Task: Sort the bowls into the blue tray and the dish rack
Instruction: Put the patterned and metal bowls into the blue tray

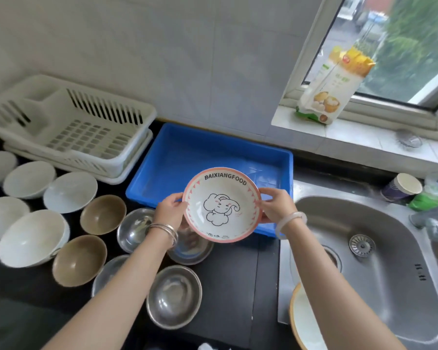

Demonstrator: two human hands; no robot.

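Over the near edge of the blue tray [187,147]: one pink-rimmed bowl [221,204], elephant drawing and lettering inside, tilted toward the camera, held clear of the surface [228,279]. Left hand [171,210] and right hand [276,205] each closed on opposite sides of its rim. Tray holds nothing visible; white dish rack [81,127] just left of it, likewise without bowls. Unsorted stock on the dark surface to the left: white bowls [31,236], brown bowls [79,260], steel bowls [173,296], set close together. Sink [379,261] to the right. Step judged: first placement, sorting barely begun. Next move would call for carrying the bowl forward, levelling it, lowering it onto the tray floor, then letting go with both hands.
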